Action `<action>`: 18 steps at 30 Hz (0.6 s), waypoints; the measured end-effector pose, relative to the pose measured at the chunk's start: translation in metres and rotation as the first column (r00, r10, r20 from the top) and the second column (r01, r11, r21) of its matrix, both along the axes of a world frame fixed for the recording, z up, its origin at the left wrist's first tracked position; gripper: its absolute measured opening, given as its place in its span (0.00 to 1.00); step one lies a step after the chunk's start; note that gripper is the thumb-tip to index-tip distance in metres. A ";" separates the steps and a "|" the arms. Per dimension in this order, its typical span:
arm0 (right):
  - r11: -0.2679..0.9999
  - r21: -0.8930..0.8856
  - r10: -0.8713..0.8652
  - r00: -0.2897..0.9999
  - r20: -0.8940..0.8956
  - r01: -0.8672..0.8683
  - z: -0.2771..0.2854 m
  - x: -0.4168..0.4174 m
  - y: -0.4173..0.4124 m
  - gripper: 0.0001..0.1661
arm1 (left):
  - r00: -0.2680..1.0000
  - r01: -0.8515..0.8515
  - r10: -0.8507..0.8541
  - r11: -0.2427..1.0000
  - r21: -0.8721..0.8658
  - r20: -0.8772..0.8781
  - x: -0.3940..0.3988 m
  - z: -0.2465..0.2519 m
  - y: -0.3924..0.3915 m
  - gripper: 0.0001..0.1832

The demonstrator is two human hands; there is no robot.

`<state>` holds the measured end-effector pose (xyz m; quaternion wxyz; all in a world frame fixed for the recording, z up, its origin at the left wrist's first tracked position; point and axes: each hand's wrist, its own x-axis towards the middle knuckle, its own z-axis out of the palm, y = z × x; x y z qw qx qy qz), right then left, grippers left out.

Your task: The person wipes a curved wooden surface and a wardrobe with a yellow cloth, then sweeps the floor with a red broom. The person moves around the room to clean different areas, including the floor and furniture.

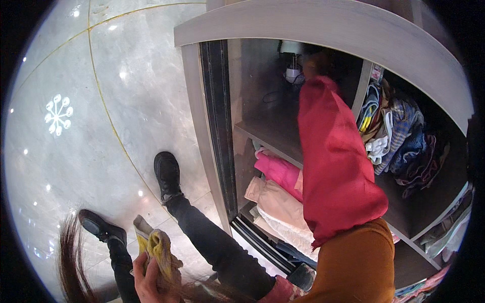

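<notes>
My left hand (146, 278) holds a bunched yellow and grey cloth (161, 250) low in the picture, above the floor. My right arm, in a red sleeve cover (337, 163) over an orange-brown sleeve, reaches up into the dark upper compartment of a wooden wardrobe. At its end my right hand (317, 65) is dim and blurred; its fingers cannot be made out. Beside it stands a small white object (293, 74) with a thin dark cable near the compartment's back. Under the compartment's shelf (265, 140) lie folded pink (278, 170) and pale peach clothes (274, 200).
Right of a divider (362, 91), clothes (401, 132) are piled in another compartment. A pale wooden rail (303, 24) crosses above, and a dark-tracked side frame (218, 125) stands left. My black shoes (168, 174) are on the glossy tiled floor (125, 94).
</notes>
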<state>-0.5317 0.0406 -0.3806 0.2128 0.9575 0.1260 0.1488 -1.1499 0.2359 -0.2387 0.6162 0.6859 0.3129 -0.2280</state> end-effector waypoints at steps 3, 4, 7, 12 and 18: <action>0.975 0.208 -0.097 0.993 0.062 0.082 -0.030 -0.057 0.043 0.18 | 0.979 -0.170 0.171 0.985 0.017 -0.109 0.014 0.009 -0.006 0.21; 0.949 0.314 -0.066 0.994 0.086 0.036 -0.035 -0.082 0.047 0.15 | 0.965 -0.235 0.234 0.972 0.002 -0.122 0.010 0.001 -0.017 0.25; 0.699 0.715 0.459 0.781 -0.424 -0.022 -0.044 -0.209 0.060 0.18 | 0.836 -0.548 0.519 0.811 -0.205 -0.179 -0.006 -0.022 -0.031 0.32; 0.765 0.215 0.583 -0.510 -0.632 0.607 0.058 -0.435 0.079 0.55 | 0.631 -0.764 0.685 0.465 -0.447 -0.364 0.013 -0.021 -0.012 0.44; 0.604 0.042 0.503 -0.340 -0.795 0.796 0.096 -0.422 0.057 0.38 | 0.777 -0.565 0.528 0.346 -0.749 -0.343 0.016 -0.015 0.000 0.52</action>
